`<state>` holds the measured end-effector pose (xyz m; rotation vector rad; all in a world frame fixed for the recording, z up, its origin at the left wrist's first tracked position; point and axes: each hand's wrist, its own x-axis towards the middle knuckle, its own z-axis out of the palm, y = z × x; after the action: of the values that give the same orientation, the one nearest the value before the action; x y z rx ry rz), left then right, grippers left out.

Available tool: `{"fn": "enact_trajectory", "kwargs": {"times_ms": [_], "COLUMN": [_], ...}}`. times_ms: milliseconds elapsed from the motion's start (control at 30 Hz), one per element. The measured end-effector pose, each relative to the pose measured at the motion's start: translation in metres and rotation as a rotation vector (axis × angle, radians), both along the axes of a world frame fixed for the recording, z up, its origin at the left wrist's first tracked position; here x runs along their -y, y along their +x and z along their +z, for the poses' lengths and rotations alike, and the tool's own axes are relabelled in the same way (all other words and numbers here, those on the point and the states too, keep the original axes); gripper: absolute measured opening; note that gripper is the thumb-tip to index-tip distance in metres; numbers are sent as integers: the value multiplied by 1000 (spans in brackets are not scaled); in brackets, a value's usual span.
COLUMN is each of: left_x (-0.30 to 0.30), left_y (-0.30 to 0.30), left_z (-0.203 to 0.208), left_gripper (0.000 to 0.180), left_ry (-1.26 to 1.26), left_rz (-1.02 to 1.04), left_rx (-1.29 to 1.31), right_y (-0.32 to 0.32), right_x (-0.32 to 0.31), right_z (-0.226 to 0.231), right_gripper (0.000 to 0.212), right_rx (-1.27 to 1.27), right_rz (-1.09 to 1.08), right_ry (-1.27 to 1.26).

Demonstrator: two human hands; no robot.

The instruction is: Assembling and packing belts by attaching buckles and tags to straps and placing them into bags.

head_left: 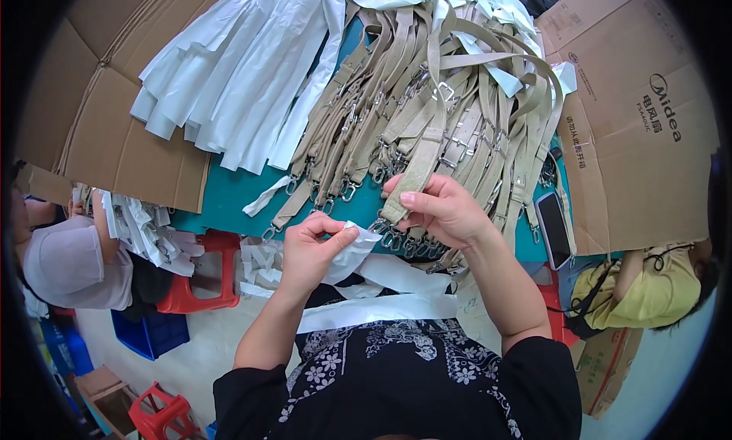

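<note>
My left hand [311,251] is closed, pinching the edge of a crumpled white paper strip [353,255] between thumb and fingers. Beside it, my right hand [448,213] grips a beige strap [424,164] near its end, thumb on top. A metal snap hook [379,226] hangs from that end, close to my left fingertips. The rest of this strap runs up into a large heap of beige straps [396,51] with metal hooks and buckles. Loose white paper [396,272] lies across my lap, below both hands.
Long white paper sheets [244,74] lie on the green table [236,192]. Cardboard boxes [130,127] flank it on both sides. A phone [552,230] rests at the right edge. Two people sit nearby, left and right. Red stools [217,276] and a blue bin [151,335] stand at left.
</note>
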<state>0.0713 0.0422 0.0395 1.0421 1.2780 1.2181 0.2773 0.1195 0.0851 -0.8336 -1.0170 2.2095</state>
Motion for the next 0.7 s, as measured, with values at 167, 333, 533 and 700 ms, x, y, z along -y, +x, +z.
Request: {"fn": "enact_trajectory", "kwargs": {"times_ms": [167, 333, 533, 700], "left_x": [0, 0, -1, -1], "left_y": [3, 1, -4, -3], "left_z": [-1, -2, -10, -9], "left_gripper": [4, 9, 7, 7], "left_ry": [-31, 15, 18, 36], "left_rz": [-15, 2, 37, 36], "left_rx": [125, -27, -43, -15], "right_y": [-11, -9, -4, -6], "right_x": [4, -2, -7, -8], "right_z": [-5, -7, 3, -4], "right_gripper": [31, 35, 36, 38], "right_rx": [83, 112, 79, 104], "right_rz": [-27, -141, -123, -117], "right_ry": [5, 44, 24, 12]}}
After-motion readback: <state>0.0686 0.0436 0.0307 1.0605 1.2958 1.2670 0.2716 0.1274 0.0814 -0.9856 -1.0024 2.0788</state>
